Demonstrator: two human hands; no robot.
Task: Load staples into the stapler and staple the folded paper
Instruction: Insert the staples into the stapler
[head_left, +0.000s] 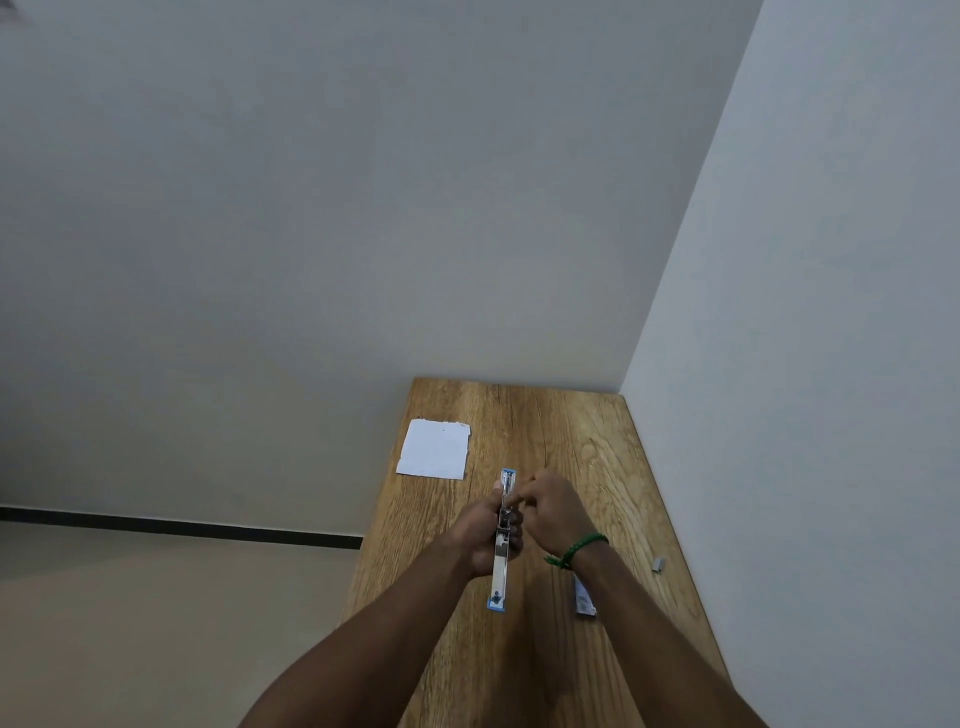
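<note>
A blue and silver stapler (501, 564) is held above the wooden table (582, 447), swung open lengthwise so its metal channel faces up. My left hand (480, 530) grips it around the middle. My right hand (548, 512), with a green band at the wrist, pinches its fingertips at the stapler's channel near the far end; whether staples are between them is too small to tell. The folded white paper (434, 449) lies flat near the table's far left edge, apart from both hands.
A small strip of staples (658, 564) lies near the table's right edge. A small box (584, 600) lies partly hidden under my right forearm. Walls stand close behind and to the right of the table; the floor drops away on the left.
</note>
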